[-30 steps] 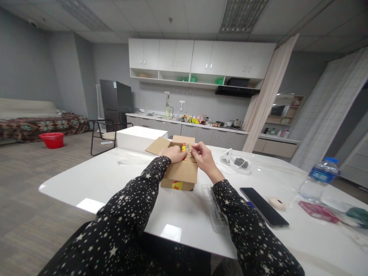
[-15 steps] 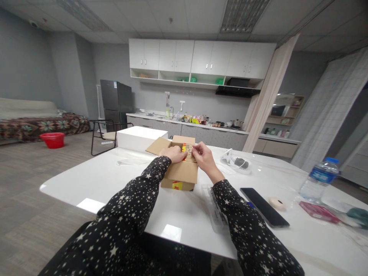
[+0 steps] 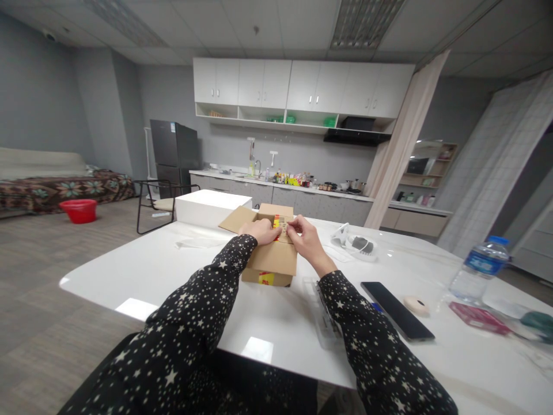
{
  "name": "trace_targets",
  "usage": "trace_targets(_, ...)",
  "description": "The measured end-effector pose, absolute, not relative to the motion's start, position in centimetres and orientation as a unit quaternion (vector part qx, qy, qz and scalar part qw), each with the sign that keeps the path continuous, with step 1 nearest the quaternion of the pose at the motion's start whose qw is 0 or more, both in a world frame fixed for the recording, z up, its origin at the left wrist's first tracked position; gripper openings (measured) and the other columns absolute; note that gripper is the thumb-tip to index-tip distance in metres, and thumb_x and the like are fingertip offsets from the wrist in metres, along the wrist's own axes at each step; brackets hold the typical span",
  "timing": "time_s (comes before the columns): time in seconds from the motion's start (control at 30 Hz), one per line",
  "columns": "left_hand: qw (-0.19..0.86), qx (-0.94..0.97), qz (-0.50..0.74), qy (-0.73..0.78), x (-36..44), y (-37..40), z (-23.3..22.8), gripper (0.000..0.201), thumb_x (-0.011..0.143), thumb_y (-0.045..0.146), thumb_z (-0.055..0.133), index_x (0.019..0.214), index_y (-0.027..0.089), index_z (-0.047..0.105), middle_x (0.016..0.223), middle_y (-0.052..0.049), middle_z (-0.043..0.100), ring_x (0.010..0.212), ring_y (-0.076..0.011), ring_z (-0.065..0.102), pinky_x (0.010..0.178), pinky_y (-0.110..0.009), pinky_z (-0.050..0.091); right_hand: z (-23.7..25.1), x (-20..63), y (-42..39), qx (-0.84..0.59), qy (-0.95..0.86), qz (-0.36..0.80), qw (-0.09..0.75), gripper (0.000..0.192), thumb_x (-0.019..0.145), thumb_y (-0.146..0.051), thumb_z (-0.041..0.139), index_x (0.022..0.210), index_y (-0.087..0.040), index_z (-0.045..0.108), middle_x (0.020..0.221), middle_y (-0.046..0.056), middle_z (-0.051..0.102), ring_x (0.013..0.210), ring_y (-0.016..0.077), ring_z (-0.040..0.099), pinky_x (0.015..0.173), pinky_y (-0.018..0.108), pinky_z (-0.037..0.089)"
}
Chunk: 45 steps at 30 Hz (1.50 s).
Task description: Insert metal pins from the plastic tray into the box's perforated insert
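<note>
Holds with the left hand [image 3: 262, 231] the open cardboard box [image 3: 271, 259] on the white table [image 3: 173, 282], and has the right hand [image 3: 306, 235], fingers curled, at its right side, but cannot tell whether pinching anything.

Dim, soft light; glare on white table [image 3: 129, 276]; edges stretched.

Light is mirrored near the front edge of the smooth, glossy tabletop [image 3: 164, 274]. The box [image 3: 271, 259] is made of matt brown cardboard, the bottle [image 3: 480, 270] near the right edge of clear, shiny plastic, and the sleeves [image 3: 203, 297] are formed by matt, star-printed cloth.
</note>
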<state>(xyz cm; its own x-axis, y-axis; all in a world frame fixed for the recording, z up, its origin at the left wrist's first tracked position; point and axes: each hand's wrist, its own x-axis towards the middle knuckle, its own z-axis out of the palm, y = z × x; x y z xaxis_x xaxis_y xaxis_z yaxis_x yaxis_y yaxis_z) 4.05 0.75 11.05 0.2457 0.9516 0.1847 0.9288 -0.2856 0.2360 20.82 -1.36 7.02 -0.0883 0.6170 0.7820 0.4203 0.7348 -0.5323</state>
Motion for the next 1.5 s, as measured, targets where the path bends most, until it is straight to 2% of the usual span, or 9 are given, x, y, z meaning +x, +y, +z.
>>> trace_targets(0.2,0.044,0.787,0.149,0.596,4.0,0.6,11.2,0.065,0.087,0.07,0.036,0.096,0.019,0.074,0.118,-0.017,0.074,0.111,-0.0357,0.068,0.095,-0.045,0.05,7.2,20.9,-1.5,-0.354,-0.738,0.077,0.569,0.009,0.083,-0.031,0.055,0.08,-0.022,0.053,0.08,0.003,0.068,0.072,0.0174,0.062,0.07,0.03,0.049)
trace_targets(0.37,0.047,0.786,0.148,0.599,4.0,0.4,11.3,0.065,0.087,0.07,0.037,0.096,0.018,0.074,0.117,-0.017,0.074,0.111,-0.0356,0.067,0.095,-0.044,0.05,7.3,21.7,-1.2,-0.358,-0.739,0.076,0.565,0.004,0.079,-0.025,0.054,0.08,-0.022,0.057,0.084,0.003,0.072,0.078,0.0185,0.066,0.076,0.032,0.052)
trace_targets(0.5,0.046,0.784,0.148,0.601,4.0,0.5,11.3,0.064,0.087,0.07,0.037,0.095,0.019,0.074,0.117,-0.017,0.074,0.111,-0.0355,0.068,0.095,-0.044,0.05,6.8,22.2,-0.8,-0.363,-0.735,0.077,0.568,0.013,0.076,-0.021,0.052,0.081,-0.021,0.064,0.082,0.003,0.074,0.08,0.0198,0.068,0.081,0.034,0.054)
trace_targets(0.67,0.044,0.784,0.151,0.6,4.1,0.5,11.2,0.062,0.087,0.069,0.038,0.096,0.019,0.074,0.117,-0.017,0.074,0.11,-0.0356,0.068,0.094,-0.044,0.05,6.3,22.4,-0.7,-0.348,-0.751,0.066,0.557,0.016,0.076,-0.022,0.053,0.074,-0.02,0.068,0.096,0.008,0.077,0.092,0.0231,0.071,0.091,0.038,0.052)
trace_targets(1.0,0.041,0.786,0.148,0.599,4.0,0.6,11.2,0.064,0.087,0.07,0.037,0.098,0.02,0.075,0.118,-0.017,0.074,0.112,-0.035,0.068,0.097,-0.044,0.049,6.1,22.4,-0.8,-0.37,-0.761,0.095,0.524,0.019,0.079,-0.022,0.055,0.066,-0.022,0.068,0.109,0.008,0.077,0.107,0.0247,0.07,0.102,0.042,0.048)
trace_targets(1.2,0.04,0.784,0.147,0.602,4.0,0.6,11.2,0.063,0.086,0.071,0.038,0.098,0.021,0.075,0.117,-0.016,0.075,0.112,-0.0333,0.068,0.095,-0.041,0.05,6.3,22.4,-0.9,-0.382,-0.762,0.118,0.509,0.02,0.079,-0.02,0.055,0.067,-0.021,0.07,0.113,0.009,0.077,0.11,0.0255,0.069,0.104,0.043,0.047)
trace_targets(1.33,0.048,0.785,0.148,0.6,4.0,0.3,11.5,0.063,0.087,0.071,0.038,0.096,0.02,0.075,0.114,-0.015,0.075,0.111,-0.033,0.068,0.094,-0.04,0.051,6.9,23.2,-1.1,-0.382,-0.77,0.088,0.503,0.021,0.078,-0.019,0.055,0.078,-0.021,0.075,0.116,0.01,0.075,0.113,0.0253,0.068,0.106,0.043,0.045)
trace_targets(1.43,0.055,0.783,0.144,0.603,4.0,0.0,11.8,0.063,0.086,0.07,0.038,0.097,0.02,0.075,0.115,-0.015,0.075,0.111,-0.0331,0.068,0.095,-0.041,0.05,7.7,24.7,-1.5,-0.396,-0.758,0.054,0.516,0.025,0.077,-0.018,0.053,0.088,-0.02,0.076,0.115,0.01,0.075,0.111,0.0246,0.068,0.1,0.042,0.048)
trace_targets(1.5,0.058,0.783,0.142,0.602,4.0,-0.1,11.9,0.063,0.087,0.069,0.038,0.096,0.019,0.074,0.117,-0.016,0.074,0.11,-0.0336,0.068,0.096,-0.043,0.05,8.3,26.1,-2.0,-0.416,-0.752,0.049,0.509,0.025,0.077,-0.019,0.053,0.088,-0.019,0.075,0.11,0.01,0.076,0.106,0.0242,0.068,0.091,0.039,0.051)
